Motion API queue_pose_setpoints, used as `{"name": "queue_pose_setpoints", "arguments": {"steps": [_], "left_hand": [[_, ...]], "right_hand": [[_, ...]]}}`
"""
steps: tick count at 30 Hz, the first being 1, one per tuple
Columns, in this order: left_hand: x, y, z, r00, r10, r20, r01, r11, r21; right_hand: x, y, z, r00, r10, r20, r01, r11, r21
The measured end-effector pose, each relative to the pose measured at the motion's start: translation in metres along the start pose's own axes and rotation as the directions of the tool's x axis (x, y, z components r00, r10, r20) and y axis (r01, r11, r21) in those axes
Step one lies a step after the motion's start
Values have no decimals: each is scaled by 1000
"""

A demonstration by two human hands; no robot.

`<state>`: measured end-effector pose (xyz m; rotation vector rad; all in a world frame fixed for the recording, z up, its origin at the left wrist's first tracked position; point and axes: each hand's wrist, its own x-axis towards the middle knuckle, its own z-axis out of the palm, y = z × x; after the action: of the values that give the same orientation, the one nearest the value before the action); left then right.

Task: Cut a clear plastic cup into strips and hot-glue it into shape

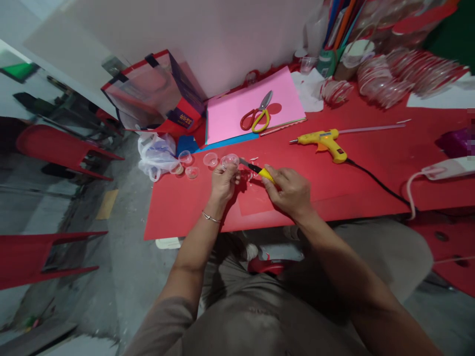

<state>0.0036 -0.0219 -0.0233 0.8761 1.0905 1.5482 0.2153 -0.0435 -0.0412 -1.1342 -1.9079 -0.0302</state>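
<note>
My left hand [223, 182] is closed around a small clear plastic cup [230, 160], held just above the red table [334, 168]. My right hand [290, 190] grips a yellow-handled utility knife [258, 170], its blade pointing left toward the cup. A thin bracelet sits on my left wrist. Several more clear plastic cups [193, 165] lie on the table to the left of my hands.
Red-and-yellow scissors [257, 117] lie on pink paper [252, 106] at the back. A yellow glue gun [326, 142] with a black cord lies to the right. A white plastic bag [156, 153] hangs at the left edge. Stacks of clear lids [389, 79] fill the back right.
</note>
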Motion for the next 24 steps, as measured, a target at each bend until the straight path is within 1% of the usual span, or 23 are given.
{"name": "queue_pose_setpoints", "arguments": {"steps": [4, 8, 12, 17, 21, 24], "left_hand": [[0, -2, 1, 1000, 22, -14, -22, 1000, 5], [-1, -3, 2, 999, 33, -35, -33, 999, 3], [0, -4, 3, 999, 28, -38, -28, 1000, 2], [2, -4, 2, 998, 30, -58, -30, 1000, 2], [1, -3, 2, 999, 35, -35, -35, 999, 3], [-1, -3, 3, 998, 51, -40, -51, 999, 9]], "right_hand": [[0, -2, -1, 999, 0, 44, -2, 1000, 28], [-2, -2, 0, 1000, -6, 16, 6, 1000, -6], [-2, 0, 1, 999, -24, 34, 25, 1000, -14], [-1, 0, 0, 1000, 20, -9, -20, 999, -37], [-1, -2, 0, 999, -34, -11, 34, 999, 1], [-3, -3, 1, 1000, -23, -11, 23, 1000, -17]]}}
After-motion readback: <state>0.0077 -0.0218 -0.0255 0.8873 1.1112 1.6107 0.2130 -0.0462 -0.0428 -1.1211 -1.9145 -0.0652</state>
